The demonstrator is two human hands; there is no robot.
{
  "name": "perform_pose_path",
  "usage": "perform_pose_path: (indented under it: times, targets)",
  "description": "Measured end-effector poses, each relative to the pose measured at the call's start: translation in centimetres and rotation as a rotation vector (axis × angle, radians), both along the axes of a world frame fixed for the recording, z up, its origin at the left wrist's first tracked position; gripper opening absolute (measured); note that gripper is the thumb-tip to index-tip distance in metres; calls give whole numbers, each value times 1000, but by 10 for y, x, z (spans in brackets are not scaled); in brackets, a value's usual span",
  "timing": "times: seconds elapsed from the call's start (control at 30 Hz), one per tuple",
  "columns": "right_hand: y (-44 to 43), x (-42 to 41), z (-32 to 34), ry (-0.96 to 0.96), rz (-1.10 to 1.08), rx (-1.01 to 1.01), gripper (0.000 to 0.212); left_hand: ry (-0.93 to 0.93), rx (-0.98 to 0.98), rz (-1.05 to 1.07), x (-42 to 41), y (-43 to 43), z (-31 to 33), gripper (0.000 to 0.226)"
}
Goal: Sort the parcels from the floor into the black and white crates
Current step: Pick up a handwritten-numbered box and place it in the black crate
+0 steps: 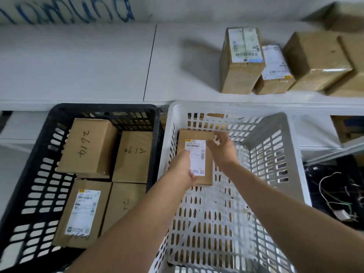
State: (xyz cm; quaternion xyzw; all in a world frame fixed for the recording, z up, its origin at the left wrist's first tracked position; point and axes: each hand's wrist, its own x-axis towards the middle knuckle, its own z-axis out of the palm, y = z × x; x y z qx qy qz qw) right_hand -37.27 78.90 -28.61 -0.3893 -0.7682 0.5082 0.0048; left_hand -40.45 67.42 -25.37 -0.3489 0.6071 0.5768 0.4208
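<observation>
The left hand (182, 168) grips the parcel (195, 134) by its near edge, inside the white crate (271, 154) near its left wall. The right hand (222, 148) curls at the far corner, though whether it holds is unclear. If one hand lets go early, the parcel may tip and land crooked.

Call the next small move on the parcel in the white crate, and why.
Probably release it and lift both hands out. The labelled parcel lies label up in the far left corner of the white crate, apparently flat on the bottom. The left hand holds its near left edge; the right hand is at its far right corner, grip unclear.
</observation>
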Motion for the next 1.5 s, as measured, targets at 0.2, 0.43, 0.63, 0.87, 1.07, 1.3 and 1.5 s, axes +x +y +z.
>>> perform_pose_path:
  times: [0.2, 0.43, 0.63, 0.87, 1.07, 1.3, 1.5]
  targets:
    - [-11, 53, 85, 206, -200, -47, 45, 222, 163, -143, 2, 7, 71, 23]
    - [-70, 138, 163, 408, -549, 117, 49, 432, 450, -412, 57, -20, 151, 30]
    - [-137, 240, 203, 534, -824, 232, 42, 599, 698, -838, 136, -48, 184, 41]
    - [-221, 420, 226, 483, -1283, 451, 17, 496, 968, -1242, 298, -73, 197, 47]
    - [-311, 546, 211, 480, -1604, 453, 37, 360, 1023, -1521, 425, -116, 191, 32]
    - [-407, 649, 173, 437, -1796, 368, 30, 291, 913, -1713, 538, -185, 156, 31]
    - [-451, 714, 150, 449, -1831, 290, 27, 273, 817, -1762, 598, -229, 125, 31]
